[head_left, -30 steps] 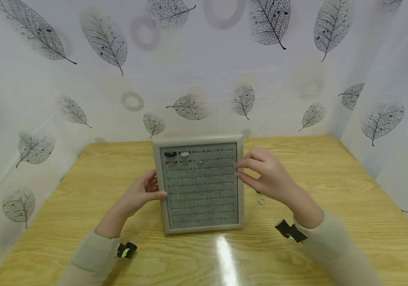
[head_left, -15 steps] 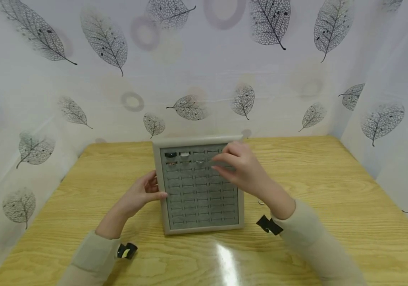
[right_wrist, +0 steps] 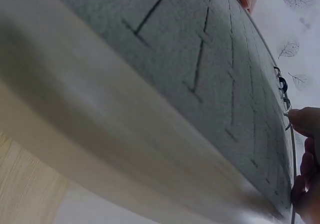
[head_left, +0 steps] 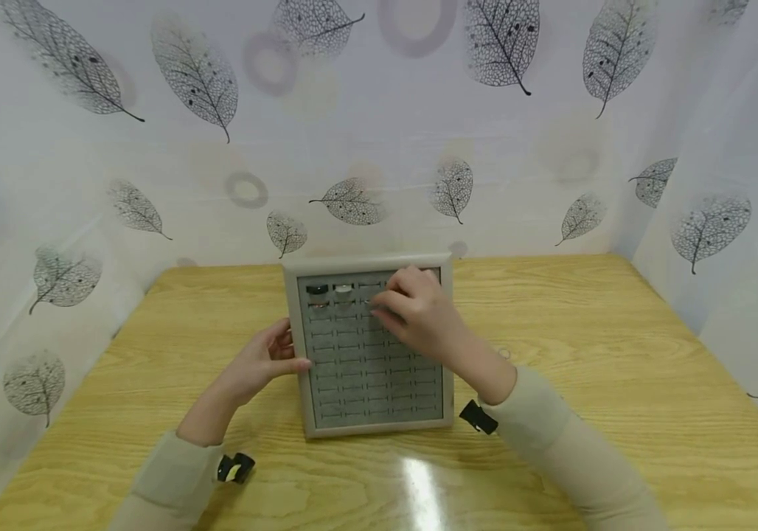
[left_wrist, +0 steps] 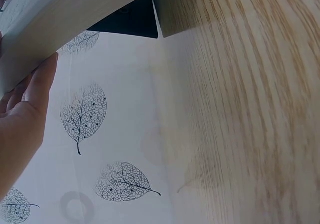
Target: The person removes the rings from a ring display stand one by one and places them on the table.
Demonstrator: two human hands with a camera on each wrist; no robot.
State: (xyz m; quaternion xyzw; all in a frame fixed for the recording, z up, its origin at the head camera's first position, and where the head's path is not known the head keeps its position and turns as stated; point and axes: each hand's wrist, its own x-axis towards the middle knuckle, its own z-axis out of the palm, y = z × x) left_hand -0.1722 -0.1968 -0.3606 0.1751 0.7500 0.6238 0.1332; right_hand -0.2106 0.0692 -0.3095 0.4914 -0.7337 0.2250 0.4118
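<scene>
A framed ring display board (head_left: pixel 346 383) with a grey slotted pad stands propped up on the table. My left hand (head_left: pixel 262 363) grips its left edge, thumb on the front and fingers behind. My right hand (head_left: pixel 419 313) is at the second row, pinching a thin silver ring (right_wrist: pixel 287 120) at the third slot; the fingertips partly hide it. In the top row sit a black ring (head_left: pixel 317 289) and a silver-white ring (head_left: pixel 343 288). Below them are a reddish ring (head_left: pixel 318 304) and a thin ring (head_left: pixel 344 303).
A loose ring (head_left: pixel 503 354) lies on the wooden table (head_left: pixel 551 310) behind my right forearm. A dark support (left_wrist: pixel 127 19) holds the board from behind. A leaf-patterned cloth (head_left: pixel 379 147) hangs at the back and sides.
My right hand has moved left across the board, from its right edge to the third slot of the second row. The left hand and the board have stayed put.
</scene>
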